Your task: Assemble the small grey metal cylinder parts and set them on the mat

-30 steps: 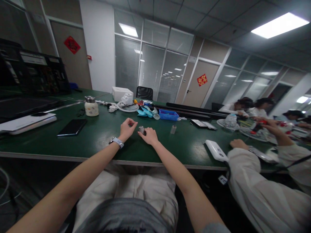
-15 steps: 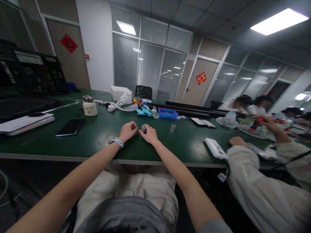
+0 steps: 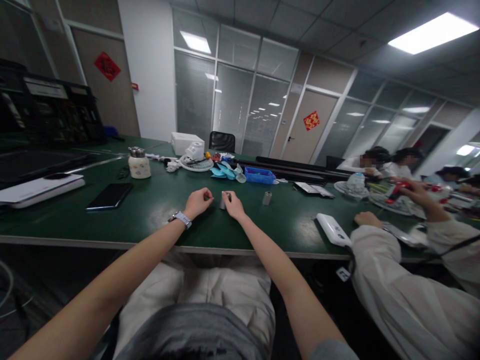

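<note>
My right hand (image 3: pixel 234 205) is closed around a small grey metal cylinder (image 3: pixel 222 203), which stands on the green table; the fingers hide part of its top. Just left of it, my left hand (image 3: pixel 197 202) is held in a pinch, its fingertips apart from the cylinder. Whatever sits in that pinch, if anything, is too small to make out. A similar metal cylinder (image 3: pixel 267 198) stands upright by itself to the right of my right hand.
Behind my hands lie a blue tray (image 3: pixel 259 175), light-blue fan blades (image 3: pixel 224 171) and a white fan grille (image 3: pixel 195 164). A phone (image 3: pixel 109 196) and a cream bottle (image 3: pixel 139 166) are left. On the right are a white device (image 3: pixel 333 229) and a co-worker's sleeve (image 3: pixel 378 250).
My right fingers have shifted over the top of the cylinder, covering more of it. The gap between my left fingertips and my right hand has widened.
</note>
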`<state>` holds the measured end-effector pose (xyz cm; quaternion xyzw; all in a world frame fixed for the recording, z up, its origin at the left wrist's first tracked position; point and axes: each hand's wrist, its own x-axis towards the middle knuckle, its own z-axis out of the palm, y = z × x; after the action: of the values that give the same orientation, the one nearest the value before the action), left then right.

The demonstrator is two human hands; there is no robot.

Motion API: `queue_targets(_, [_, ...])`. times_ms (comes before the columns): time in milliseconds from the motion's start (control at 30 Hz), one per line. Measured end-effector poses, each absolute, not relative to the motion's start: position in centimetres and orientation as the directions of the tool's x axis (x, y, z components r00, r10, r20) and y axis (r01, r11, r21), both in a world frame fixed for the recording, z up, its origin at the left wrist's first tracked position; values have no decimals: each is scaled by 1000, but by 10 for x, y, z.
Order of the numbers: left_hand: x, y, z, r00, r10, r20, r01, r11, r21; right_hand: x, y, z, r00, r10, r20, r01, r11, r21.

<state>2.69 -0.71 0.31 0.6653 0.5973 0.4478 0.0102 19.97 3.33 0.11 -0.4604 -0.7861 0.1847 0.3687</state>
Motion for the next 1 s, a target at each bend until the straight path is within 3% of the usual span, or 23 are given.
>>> queue_targets(367, [30, -10, 5, -44, 829, 557, 807, -299, 509, 202, 50, -5, -191, 913, 360, 472, 407, -782])
queue_targets(1000, [31, -11, 7, 6, 853, 521, 801, -316, 508, 204, 48, -4, -219, 904, 367, 425, 427, -798])
